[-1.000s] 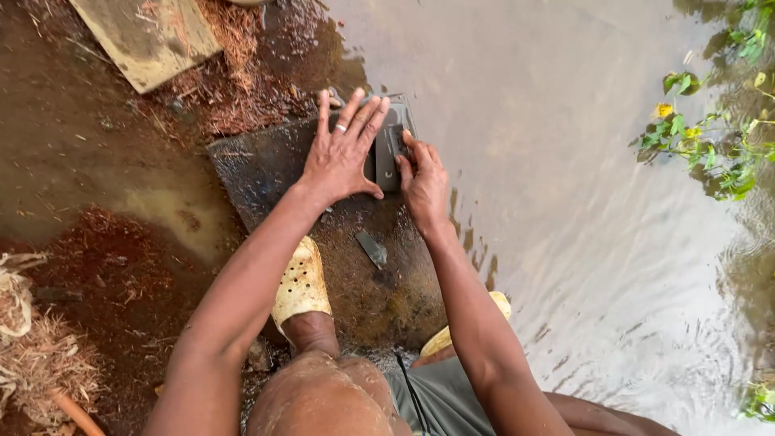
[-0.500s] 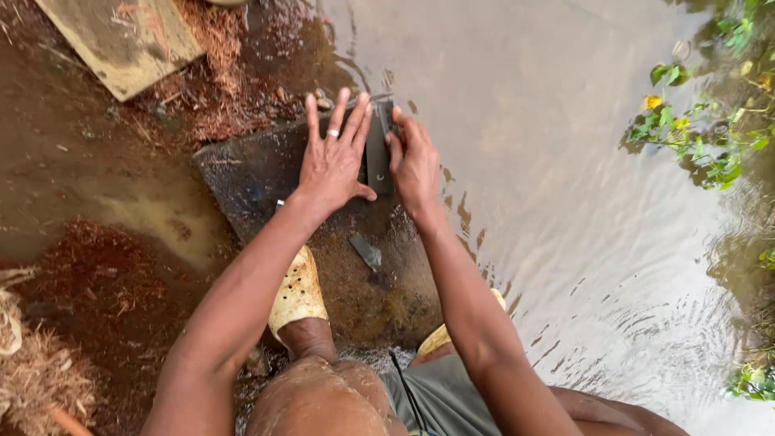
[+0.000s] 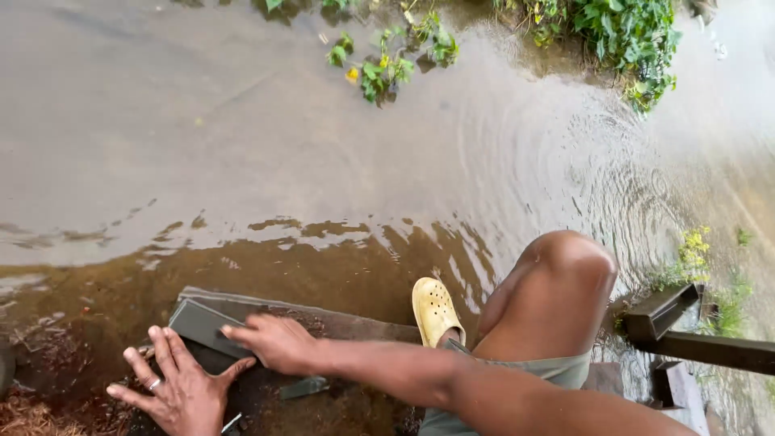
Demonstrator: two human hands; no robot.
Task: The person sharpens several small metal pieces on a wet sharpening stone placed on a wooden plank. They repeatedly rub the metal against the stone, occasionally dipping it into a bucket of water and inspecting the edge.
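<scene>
A flat dark grey block (image 3: pixel 202 325), rectangular and wet, is being pressed and rubbed on a dark wet slab (image 3: pixel 339 323) at the edge of muddy water (image 3: pixel 323 161). The step in hand is judged to be the rubbing itself, somewhere in the middle of the work, because both hands are set on the block and nothing is lifted.

The right hand (image 3: pixel 274 343) is laid on top of the block near its right end, with the fingers stretched flat over it; it is not closed around it. The left hand (image 3: pixel 179 391) is spread wide open, a ring on one finger, and is placed just beside the lower edge of the block, the thumb touching or almost touching it. Whether this hand presses the block or the slab cannot be told.

The block lies on the left part of the slab, tilted a little, its long edges sharp and straight, its upper face smooth and matt. A smaller dark piece (image 3: pixel 304 387) lies on the slab just under the right wrist.

For the next move, an even pressure from both hands is probably needed, and a firm hold, since the wet block may slip towards the water.

A yellow perforated clog (image 3: pixel 433 309) is seen beside the bent knee (image 3: pixel 565 266), and green plants (image 3: pixel 622 32) grow at the far bank.
</scene>
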